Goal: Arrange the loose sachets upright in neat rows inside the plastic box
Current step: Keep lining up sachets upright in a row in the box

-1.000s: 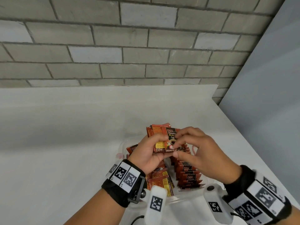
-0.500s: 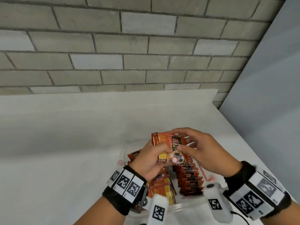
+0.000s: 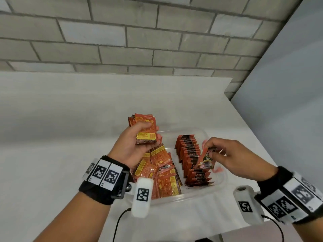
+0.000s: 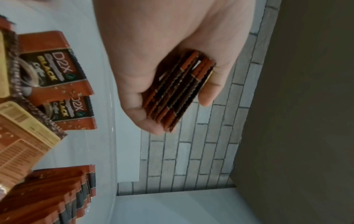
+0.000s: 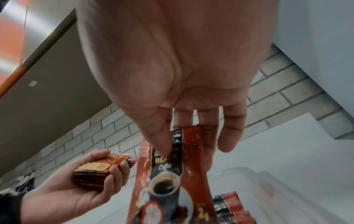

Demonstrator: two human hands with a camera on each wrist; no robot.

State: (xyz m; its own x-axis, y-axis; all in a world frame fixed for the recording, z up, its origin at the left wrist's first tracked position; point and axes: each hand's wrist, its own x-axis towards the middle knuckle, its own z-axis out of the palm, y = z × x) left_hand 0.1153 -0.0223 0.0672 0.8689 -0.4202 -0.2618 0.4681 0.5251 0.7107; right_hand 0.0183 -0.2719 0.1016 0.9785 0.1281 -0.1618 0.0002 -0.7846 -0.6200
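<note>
Left hand grips a stack of sachets above the plastic box, which sits on a white table against a grey brick wall. Right hand pinches one sachet, tilted, just over the upright row; loose sachets lie heaped beside it.

One box on one table. One sachet in right hand. One stack of several in left hand, edges too close to count. One upright row at right, over a dozen. One loose heap at left, number unclear.
</note>
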